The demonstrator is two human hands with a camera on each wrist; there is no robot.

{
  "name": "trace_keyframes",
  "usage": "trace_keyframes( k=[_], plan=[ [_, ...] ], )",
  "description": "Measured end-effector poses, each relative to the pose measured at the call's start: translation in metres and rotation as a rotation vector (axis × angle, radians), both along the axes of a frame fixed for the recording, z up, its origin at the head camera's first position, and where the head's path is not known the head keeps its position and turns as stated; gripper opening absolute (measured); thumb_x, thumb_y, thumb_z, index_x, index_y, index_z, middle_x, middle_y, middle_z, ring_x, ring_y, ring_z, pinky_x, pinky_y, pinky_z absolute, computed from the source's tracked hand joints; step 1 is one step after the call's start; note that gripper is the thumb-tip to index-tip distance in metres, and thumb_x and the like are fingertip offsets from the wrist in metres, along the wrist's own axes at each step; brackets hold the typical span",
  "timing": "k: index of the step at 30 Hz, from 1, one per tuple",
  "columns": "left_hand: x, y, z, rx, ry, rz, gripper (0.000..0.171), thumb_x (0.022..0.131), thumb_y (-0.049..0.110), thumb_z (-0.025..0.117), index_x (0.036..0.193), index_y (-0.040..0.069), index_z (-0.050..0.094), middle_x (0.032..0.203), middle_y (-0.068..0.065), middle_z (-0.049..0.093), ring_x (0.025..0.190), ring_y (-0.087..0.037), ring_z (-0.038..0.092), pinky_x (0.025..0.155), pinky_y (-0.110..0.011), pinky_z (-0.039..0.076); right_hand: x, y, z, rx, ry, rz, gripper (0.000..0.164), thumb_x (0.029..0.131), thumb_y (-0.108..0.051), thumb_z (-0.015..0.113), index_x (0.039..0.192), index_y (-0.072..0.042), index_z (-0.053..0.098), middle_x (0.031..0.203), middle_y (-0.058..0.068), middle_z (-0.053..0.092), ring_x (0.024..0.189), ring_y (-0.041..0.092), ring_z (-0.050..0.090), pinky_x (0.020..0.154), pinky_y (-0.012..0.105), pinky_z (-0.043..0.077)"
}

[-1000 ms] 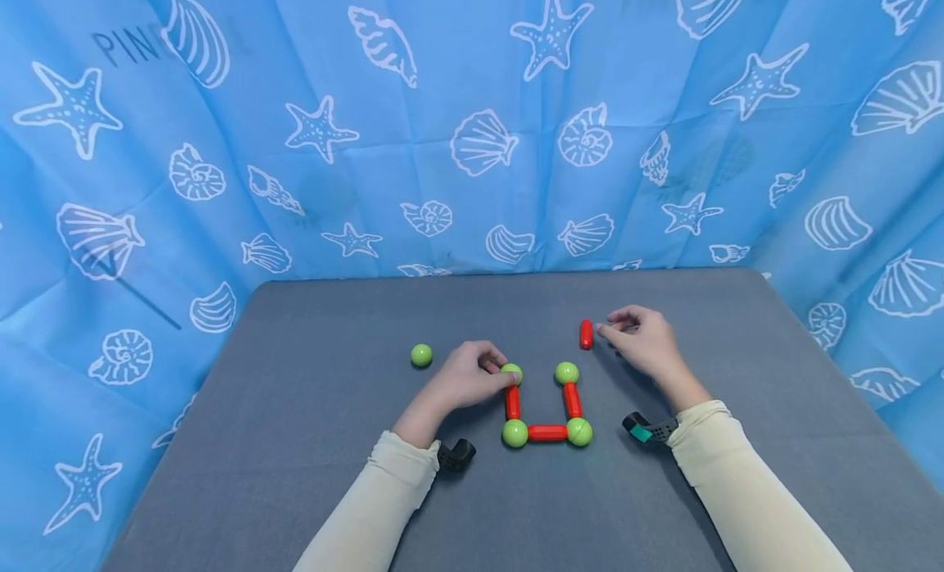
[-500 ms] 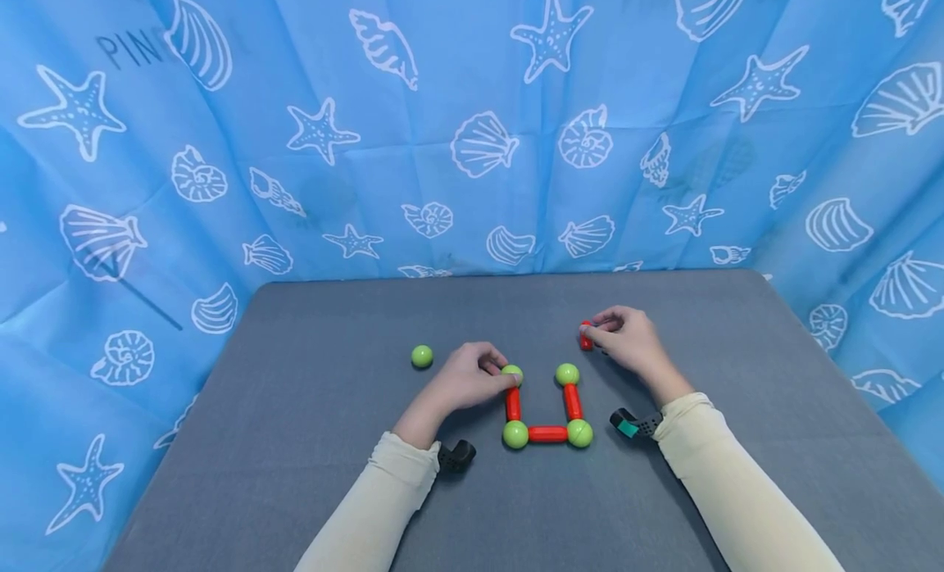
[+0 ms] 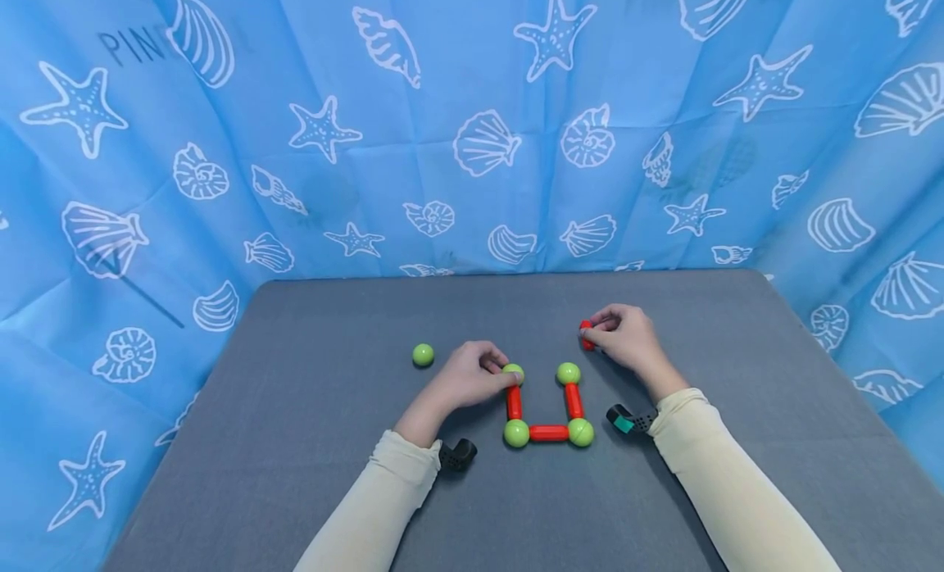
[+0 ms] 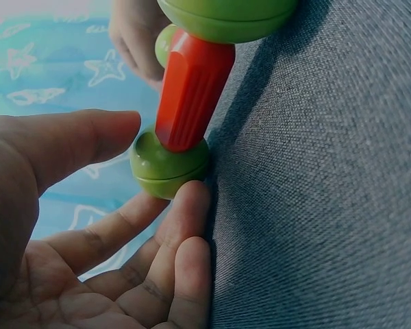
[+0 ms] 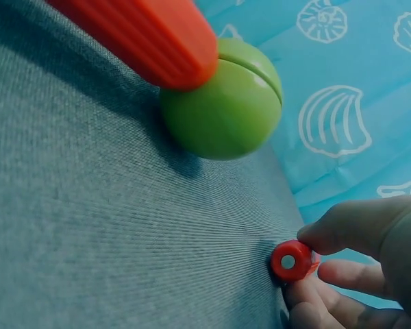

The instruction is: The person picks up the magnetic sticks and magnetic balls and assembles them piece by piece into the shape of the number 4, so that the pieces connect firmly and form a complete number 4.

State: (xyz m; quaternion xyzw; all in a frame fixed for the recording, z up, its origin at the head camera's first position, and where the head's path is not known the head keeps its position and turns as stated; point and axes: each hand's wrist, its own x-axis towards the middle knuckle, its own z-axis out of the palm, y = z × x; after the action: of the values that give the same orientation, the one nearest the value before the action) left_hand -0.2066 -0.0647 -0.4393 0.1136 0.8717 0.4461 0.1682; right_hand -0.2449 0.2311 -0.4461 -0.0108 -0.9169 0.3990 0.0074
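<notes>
In the head view, several green balls and red rods with ridged sides form a three-sided U on the grey cloth. My left hand [image 3: 469, 379] holds the green ball [image 4: 166, 170] at the U's far left end, thumb on one side and fingers on the other. That ball joins the left red rod [image 3: 514, 402]. Beyond the U's right end, my right hand [image 3: 625, 336] pinches a loose red rod [image 3: 586, 335] between thumb and fingers. The rod's round end, with a silvery disc, faces the right wrist camera, and it lies against the cloth.
A single green ball [image 3: 423, 355] lies left of my left hand. The U's far right ball [image 3: 568, 374] stands between my hands, joined to a red rod [image 3: 574, 401]. A blue shell-print curtain [image 3: 472, 129] hangs behind the grey table [image 3: 332, 457].
My right hand has moved left to the loose red rod and now pinches it. The left hand has stayed on its green ball, and the U looks unmoved.
</notes>
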Motion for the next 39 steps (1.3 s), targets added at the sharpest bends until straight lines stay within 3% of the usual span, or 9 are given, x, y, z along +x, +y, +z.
trace_keyframes(
  k=[9,16,24,39],
  plan=[
    [0.000,0.000,-0.001,0.000,0.003,0.001,0.028,0.094,0.036,0.081,0.109,0.013,0.074,0.103,-0.004,0.068,0.088,-0.019,0.062,0.072,-0.032,0.053,0.007,0.005,0.004,-0.101,-0.061,0.014,0.035,0.099,-0.019,0.076,0.123,0.005,0.069,0.112,0.023,0.074,0.082,0.016,0.069,0.070,0.024,0.059],
    [-0.001,0.000,-0.001,-0.005,0.010,0.004,0.028,0.094,0.037,0.080,0.108,0.014,0.074,0.102,-0.003,0.068,0.088,-0.019,0.062,0.073,-0.032,0.053,0.019,0.009,0.010,-0.172,-0.082,0.029,0.035,0.100,-0.016,0.074,0.126,0.007,0.066,0.116,0.025,0.073,0.085,0.010,0.069,0.072,0.028,0.063],
    [0.000,-0.001,0.001,-0.003,0.007,0.002,0.028,0.095,0.036,0.080,0.109,0.013,0.074,0.102,-0.004,0.068,0.086,-0.019,0.062,0.071,-0.031,0.053,0.039,0.010,0.018,-0.218,-0.076,0.051,0.034,0.099,-0.013,0.073,0.125,0.008,0.067,0.109,0.019,0.075,0.079,0.006,0.069,0.070,0.031,0.064],
    [0.001,-0.001,0.000,0.002,0.007,0.007,0.028,0.094,0.037,0.081,0.109,0.014,0.074,0.101,-0.003,0.068,0.084,-0.019,0.062,0.070,-0.031,0.053,0.074,0.012,0.021,-0.263,-0.110,0.106,0.035,0.099,-0.015,0.074,0.127,0.004,0.066,0.110,0.016,0.075,0.084,0.013,0.071,0.072,0.033,0.064]
  ],
)
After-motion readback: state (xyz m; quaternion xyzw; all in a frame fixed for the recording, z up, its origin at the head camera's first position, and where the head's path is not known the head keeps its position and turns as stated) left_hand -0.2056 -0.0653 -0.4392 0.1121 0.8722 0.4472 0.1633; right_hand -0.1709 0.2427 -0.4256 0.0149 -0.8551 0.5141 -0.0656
